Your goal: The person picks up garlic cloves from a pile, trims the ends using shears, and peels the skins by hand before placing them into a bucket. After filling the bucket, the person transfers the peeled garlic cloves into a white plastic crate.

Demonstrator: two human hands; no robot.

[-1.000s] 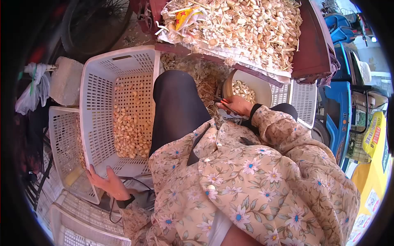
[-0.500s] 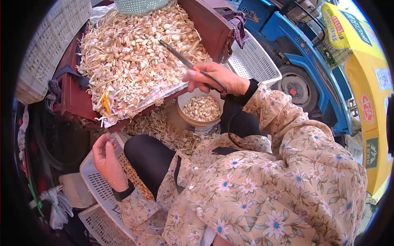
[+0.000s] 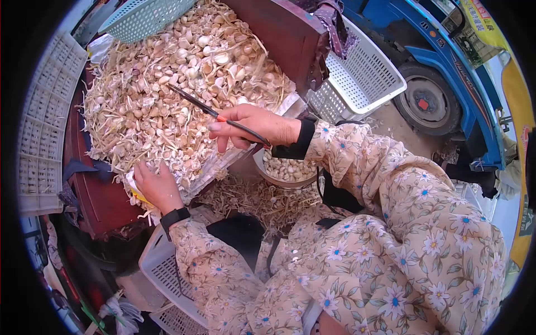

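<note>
A heap of garlic cloves (image 3: pixel 190 61) mixed with dry skins and stalks fills the dark red table tray (image 3: pixel 106 198). At the heap's near left edge lies my left hand (image 3: pixel 158 187), fingers apart and touching the loose cloves and skins. My right hand (image 3: pixel 254 127) is wrapped around dark metal scissors (image 3: pixel 192 100), their blades pointing up and left over the heap. Below my right wrist, a round bucket (image 3: pixel 287 183) holds pale cloves (image 3: pixel 287 167), partly covered by the sleeve and wrist.
A pale green basket (image 3: pixel 142 19) rests on the heap's far side. White plastic crates stand to the left (image 3: pixel 44 128) and right (image 3: pixel 363 72). Stalks and skins (image 3: pixel 245 195) litter the ground by the bucket. A blue vehicle (image 3: pixel 446 72) is at the right.
My left hand has gone from above the crate by my knee up to the heap's edge. The view has shifted; my right hand still grips the scissors.
</note>
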